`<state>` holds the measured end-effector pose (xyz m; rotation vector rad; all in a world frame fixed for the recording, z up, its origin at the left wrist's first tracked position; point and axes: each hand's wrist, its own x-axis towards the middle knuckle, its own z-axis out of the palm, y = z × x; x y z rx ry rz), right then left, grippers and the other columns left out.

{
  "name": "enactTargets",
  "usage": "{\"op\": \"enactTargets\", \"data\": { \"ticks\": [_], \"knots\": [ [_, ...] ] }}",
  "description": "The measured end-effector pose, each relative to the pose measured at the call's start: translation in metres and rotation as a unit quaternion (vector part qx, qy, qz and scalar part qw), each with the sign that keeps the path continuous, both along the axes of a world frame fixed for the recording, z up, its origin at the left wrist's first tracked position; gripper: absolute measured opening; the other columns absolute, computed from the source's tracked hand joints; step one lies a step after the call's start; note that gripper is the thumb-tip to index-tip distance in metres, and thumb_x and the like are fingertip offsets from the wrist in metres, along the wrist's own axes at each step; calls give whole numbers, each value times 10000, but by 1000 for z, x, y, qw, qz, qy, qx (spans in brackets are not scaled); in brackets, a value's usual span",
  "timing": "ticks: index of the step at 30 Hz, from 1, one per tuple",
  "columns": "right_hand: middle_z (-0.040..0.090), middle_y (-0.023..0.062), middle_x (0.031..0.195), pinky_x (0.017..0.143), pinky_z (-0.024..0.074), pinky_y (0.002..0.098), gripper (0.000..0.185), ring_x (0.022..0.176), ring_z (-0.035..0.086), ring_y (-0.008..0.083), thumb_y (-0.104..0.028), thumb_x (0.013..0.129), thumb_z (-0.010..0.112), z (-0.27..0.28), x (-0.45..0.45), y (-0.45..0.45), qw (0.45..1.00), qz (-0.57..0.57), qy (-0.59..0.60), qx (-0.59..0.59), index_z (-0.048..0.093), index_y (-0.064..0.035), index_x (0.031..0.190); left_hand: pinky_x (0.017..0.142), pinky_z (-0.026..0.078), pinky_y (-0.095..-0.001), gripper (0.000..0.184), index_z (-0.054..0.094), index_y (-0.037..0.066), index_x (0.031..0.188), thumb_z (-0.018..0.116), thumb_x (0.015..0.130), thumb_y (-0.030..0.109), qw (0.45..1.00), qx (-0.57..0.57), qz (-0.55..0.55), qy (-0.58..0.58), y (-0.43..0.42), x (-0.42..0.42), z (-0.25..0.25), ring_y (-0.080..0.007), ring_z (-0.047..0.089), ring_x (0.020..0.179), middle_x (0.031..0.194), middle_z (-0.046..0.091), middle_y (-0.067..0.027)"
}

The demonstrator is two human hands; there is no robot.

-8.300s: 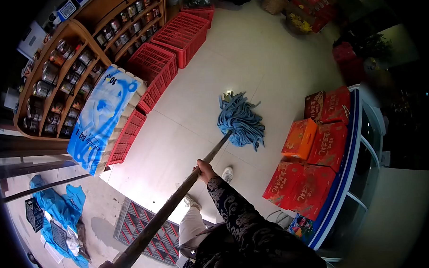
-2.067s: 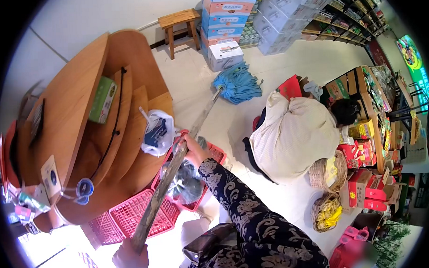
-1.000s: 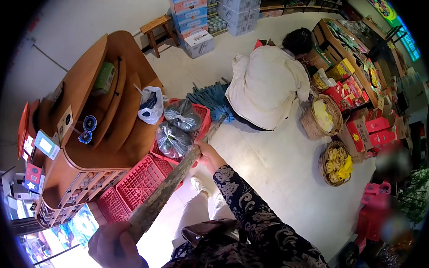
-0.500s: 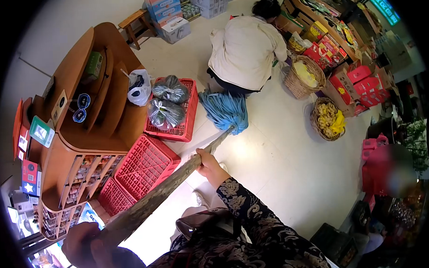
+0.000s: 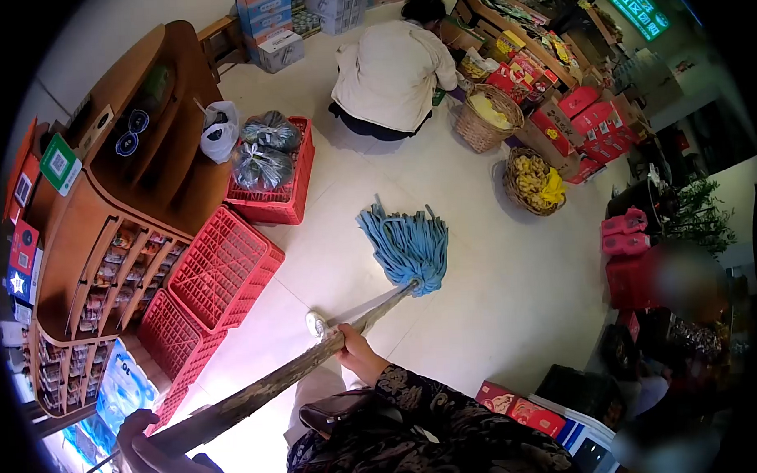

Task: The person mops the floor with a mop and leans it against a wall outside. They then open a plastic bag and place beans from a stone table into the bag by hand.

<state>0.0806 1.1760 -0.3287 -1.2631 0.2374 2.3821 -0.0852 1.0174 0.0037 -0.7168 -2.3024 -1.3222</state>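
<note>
I hold a mop by its thick, rough wooden handle [image 5: 263, 386], which slopes down from lower left to the floor. My right hand [image 5: 359, 355] is closed round the lower part of the handle, a patterned dark sleeve behind it. At the upper end, my left hand [image 5: 157, 453] grips the handle near its tip; some of its fingers are hidden. The blue strands of the mop head [image 5: 406, 245] lie fanned out on the pale tiled floor [image 5: 497, 291], pointing away from me. My shoe shows beside the handle.
A person in a cream jacket [image 5: 394, 76] crouches ahead, beside wicker baskets [image 5: 483, 131] and stacked red boxes. On the left, red plastic crates [image 5: 225, 267], one bearing dark filled bags [image 5: 263, 164], stand against a wooden counter [image 5: 71, 264]. A dark crate [image 5: 580, 392] is at lower right.
The mop head has been pulled back towards me, away from the crouching person and the crate with bags. Its strands now trail forward. Both hands keep their hold, and my view has shifted.
</note>
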Motion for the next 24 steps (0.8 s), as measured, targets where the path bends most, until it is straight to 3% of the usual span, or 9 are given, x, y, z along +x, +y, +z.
{"op": "enactTargets", "data": {
  "ticks": [3, 6, 7, 10, 14, 16, 18, 21, 24],
  "knots": [
    [528, 86, 787, 736, 485, 317, 131, 737, 551, 199, -131, 867, 419, -32, 47, -38, 999, 8, 43, 32, 458, -6, 881, 559, 372, -262, 297, 440, 28, 718, 325, 902, 231, 990, 101, -26, -96, -32, 52, -14, -155, 428, 565, 649, 442, -66],
    [523, 102, 764, 779, 477, 370, 119, 736, 551, 230, -118, 860, 427, -30, 82, -53, 997, 10, 61, 46, 444, 0, 858, 505, 327, -245, 272, 384, 62, 704, 350, 915, 230, 923, 230, -159, -265, -68, 102, -17, -120, 342, 491, 608, 368, -34],
    [518, 96, 732, 752, 487, 403, 98, 723, 551, 230, -116, 860, 431, -25, 88, -57, 999, 0, 26, 26, 442, -23, 830, 470, 287, -246, 260, 345, 86, 709, 380, 920, 233, 915, 261, -164, -261, -80, 109, -24, -99, 269, 455, 571, 296, -6],
    [536, 89, 766, 649, 510, 390, 105, 687, 561, 217, -141, 834, 513, -42, 113, -70, 999, 12, 32, 7, 467, -48, 820, 470, 295, -251, 244, 354, 84, 731, 393, 921, 234, 916, 243, -183, -263, -108, 136, -27, -100, 280, 454, 554, 300, 1],
    [550, 100, 915, 773, 495, 445, 305, 870, 562, 252, -296, 830, 571, -12, 155, -64, 989, 126, 72, -13, 489, -33, 962, 469, 311, -264, 230, 364, 83, 758, 397, 922, 241, 934, 210, -174, -229, -117, 175, -20, -100, 292, 443, 537, 315, 5],
    [511, 136, 1048, 807, 482, 461, 458, 982, 523, 286, -379, 794, 607, -43, 173, -65, 995, 95, 3, -26, 466, -27, 1049, 466, 394, -299, 289, 390, 63, 742, 447, 902, 296, 911, 241, -216, -258, -144, 178, -28, -138, 394, 427, 533, 397, -23],
    [470, 142, 1087, 801, 479, 482, 509, 981, 503, 298, -406, 776, 619, -61, 180, -62, 989, 123, -80, 3, 447, -46, 1092, 445, 395, -314, 237, 422, 54, 755, 447, 907, 235, 903, 252, -234, -257, -159, 179, -33, -143, 397, 407, 514, 400, -22],
    [510, 81, 985, 810, 458, 444, 325, 944, 499, 260, -318, 835, 570, -97, 187, -61, 990, 124, -56, -32, 479, -79, 1036, 490, 418, -314, 196, 458, 30, 790, 475, 895, 195, 873, 281, -263, -298, -198, 172, -48, -150, 448, 457, 552, 469, -54],
    [466, 6, 781, 682, 388, 355, 142, 711, 424, 138, -193, 859, 544, -86, 166, -85, 984, 145, -97, -47, 471, -87, 798, 544, 442, -320, 171, 472, 10, 806, 472, 895, 156, 843, 313, -280, -336, -250, 168, -77, -157, 487, 508, 594, 528, -88]
  ]
}}
